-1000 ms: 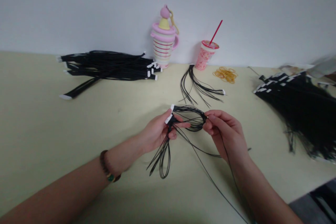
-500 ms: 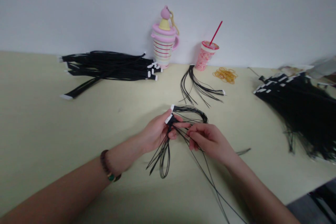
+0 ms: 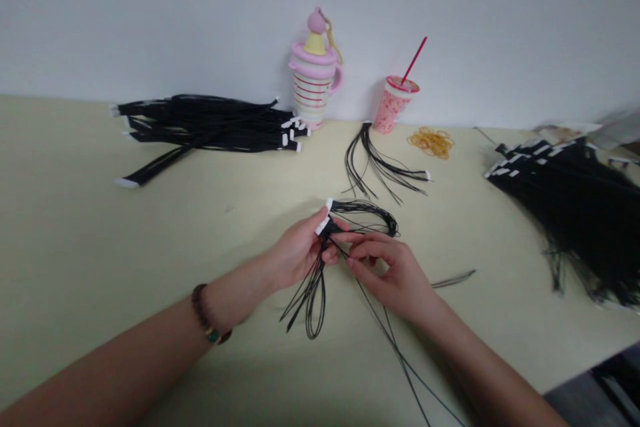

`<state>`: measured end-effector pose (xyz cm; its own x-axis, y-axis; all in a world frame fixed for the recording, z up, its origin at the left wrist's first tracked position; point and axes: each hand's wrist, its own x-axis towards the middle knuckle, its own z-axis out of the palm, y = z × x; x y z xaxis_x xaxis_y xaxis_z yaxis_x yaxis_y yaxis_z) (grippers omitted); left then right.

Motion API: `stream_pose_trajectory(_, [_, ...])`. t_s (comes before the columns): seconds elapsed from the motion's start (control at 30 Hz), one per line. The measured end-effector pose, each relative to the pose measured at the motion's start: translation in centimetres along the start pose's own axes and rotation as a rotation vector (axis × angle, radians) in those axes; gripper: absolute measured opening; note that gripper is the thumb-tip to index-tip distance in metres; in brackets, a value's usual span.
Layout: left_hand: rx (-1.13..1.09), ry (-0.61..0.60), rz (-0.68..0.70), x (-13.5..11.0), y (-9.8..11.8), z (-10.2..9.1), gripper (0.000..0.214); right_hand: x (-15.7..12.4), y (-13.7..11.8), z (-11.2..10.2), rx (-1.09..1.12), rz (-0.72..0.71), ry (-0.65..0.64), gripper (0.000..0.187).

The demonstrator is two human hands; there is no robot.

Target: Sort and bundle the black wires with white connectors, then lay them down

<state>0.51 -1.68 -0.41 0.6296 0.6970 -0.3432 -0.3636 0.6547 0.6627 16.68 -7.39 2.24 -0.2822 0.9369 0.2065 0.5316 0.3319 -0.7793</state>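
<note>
My left hand (image 3: 298,251) is shut on a bundle of thin black wires (image 3: 367,208) just below its white connector (image 3: 324,221). Wire loops arch to the right of that hand and hang below it onto the table. My right hand (image 3: 390,278) is close by, its thumb and fingers pinching some of the same thin wires near my left fingertips. Long strands run from there towards the bottom edge of the view. A dark beaded bracelet (image 3: 206,315) circles my left wrist.
A similar wire bundle (image 3: 380,163) lies on the pale green table (image 3: 100,247) ahead. Black wire piles with white ends lie at left (image 3: 200,127) and right (image 3: 575,200). A pink striped mug (image 3: 313,83), pink straw cup (image 3: 393,104) and rubber bands (image 3: 431,143) stand by the wall.
My right hand has moved down and left from the upper wire loop, closer to my left hand. My left hand has stayed in place, and the loose strands have shifted.
</note>
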Motion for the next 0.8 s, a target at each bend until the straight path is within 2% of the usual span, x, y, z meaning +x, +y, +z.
stream_pose_trajectory(0.07, [0.007,0.0,-0.001,0.06,-0.03,-0.04,0.038,0.02,-0.03,0.03,-0.002,-0.022,-0.008,0.01])
stream_pose_trajectory(0.23, [-0.006,0.004,-0.001,0.05,0.08,0.12,0.039,-0.08,0.17,0.01,-0.096,0.063,-0.008,0.013])
stream_pose_trajectory(0.43, [-0.006,0.021,-0.021,-0.05,0.22,0.23,0.039,-0.08,0.12,-0.16,-0.091,0.072,0.027,0.013])
stream_pose_trajectory(0.67, [-0.011,0.032,-0.02,-0.2,0.36,0.44,0.037,0.06,-0.08,-0.62,-0.094,0.153,-0.012,0.023])
stream_pose_trajectory(0.8, [-0.006,0.03,-0.023,-0.14,0.3,0.33,0.037,0.1,0.03,-0.56,-0.144,0.148,0.002,0.02])
